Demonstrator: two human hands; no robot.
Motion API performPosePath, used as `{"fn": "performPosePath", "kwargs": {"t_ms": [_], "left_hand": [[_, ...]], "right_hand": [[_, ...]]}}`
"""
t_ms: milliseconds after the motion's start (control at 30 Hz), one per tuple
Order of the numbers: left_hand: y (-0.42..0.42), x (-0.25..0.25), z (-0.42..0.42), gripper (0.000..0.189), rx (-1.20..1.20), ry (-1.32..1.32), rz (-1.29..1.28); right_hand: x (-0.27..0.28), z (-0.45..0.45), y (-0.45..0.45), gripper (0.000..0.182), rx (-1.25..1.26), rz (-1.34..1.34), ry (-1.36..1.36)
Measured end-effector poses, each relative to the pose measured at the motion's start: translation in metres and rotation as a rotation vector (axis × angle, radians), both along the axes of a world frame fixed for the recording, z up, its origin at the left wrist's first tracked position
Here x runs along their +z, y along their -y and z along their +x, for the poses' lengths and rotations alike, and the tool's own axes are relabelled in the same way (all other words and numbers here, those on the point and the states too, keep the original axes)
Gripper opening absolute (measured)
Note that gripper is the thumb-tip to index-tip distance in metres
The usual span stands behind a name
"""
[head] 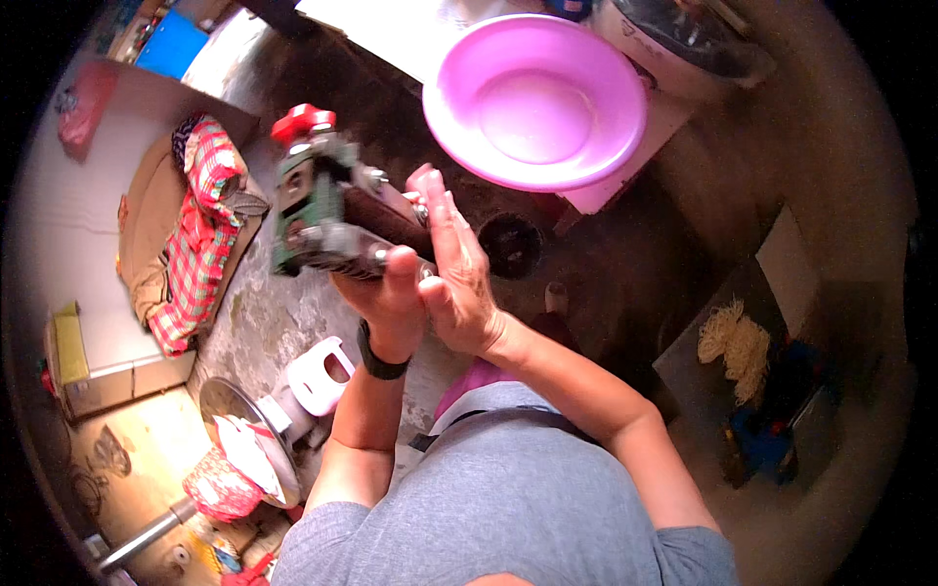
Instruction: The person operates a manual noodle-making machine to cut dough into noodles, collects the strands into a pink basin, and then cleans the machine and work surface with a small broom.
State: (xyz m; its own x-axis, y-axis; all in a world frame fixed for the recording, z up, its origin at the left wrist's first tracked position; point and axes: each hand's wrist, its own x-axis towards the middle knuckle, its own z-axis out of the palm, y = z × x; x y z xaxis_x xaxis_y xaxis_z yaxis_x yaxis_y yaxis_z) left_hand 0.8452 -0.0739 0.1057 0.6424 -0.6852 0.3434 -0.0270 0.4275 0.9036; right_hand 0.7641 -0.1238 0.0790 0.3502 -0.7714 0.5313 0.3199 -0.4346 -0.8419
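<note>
A metal device with a green body, two grey arms and a red star knob is held up before me, blurred. My left hand, with a black band at the wrist, supports it from the near side, thumb raised along the arm end. The flat fingers and palm of my right hand press against the ends of the arms. Both hands hold the device between them, clear of the floor. Part of the left hand's grip is hidden behind the device.
A pink plastic basin stands ahead right, beside a white bucket. On the left, checked cloth lies on a brown cushion. A white stool and a fan stand near my left arm. Tan fibres lie to the right.
</note>
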Motion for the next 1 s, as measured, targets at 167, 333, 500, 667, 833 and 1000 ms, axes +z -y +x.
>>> {"fn": "performPosePath", "kwargs": {"t_ms": [167,333,500,667,833,1000], "left_hand": [[-0.01,-0.012,-0.001,0.067,-0.11,0.219,0.05],[-0.005,-0.003,-0.001,0.068,-0.145,0.302,0.045],[-0.008,0.001,-0.001,0.071,-0.127,0.273,0.084],[-0.017,0.006,-0.004,0.066,-0.229,0.252,-0.043],[-0.015,0.014,-0.008,0.056,-0.255,0.451,0.032],[-0.019,0.008,-0.015,0.052,-0.255,0.303,-0.019]], "right_hand": [[-0.021,-0.004,0.004,0.083,-0.06,0.008,0.155],[-0.011,-0.008,-0.01,0.08,0.057,0.156,0.141],[-0.012,-0.022,-0.008,0.073,-0.072,0.079,0.113],[0.0,-0.021,-0.015,0.072,-0.088,0.271,0.245],[0.009,-0.003,-0.041,0.058,-0.085,0.151,0.278],[0.014,-0.036,-0.006,0.071,-0.183,0.251,0.297]]}}
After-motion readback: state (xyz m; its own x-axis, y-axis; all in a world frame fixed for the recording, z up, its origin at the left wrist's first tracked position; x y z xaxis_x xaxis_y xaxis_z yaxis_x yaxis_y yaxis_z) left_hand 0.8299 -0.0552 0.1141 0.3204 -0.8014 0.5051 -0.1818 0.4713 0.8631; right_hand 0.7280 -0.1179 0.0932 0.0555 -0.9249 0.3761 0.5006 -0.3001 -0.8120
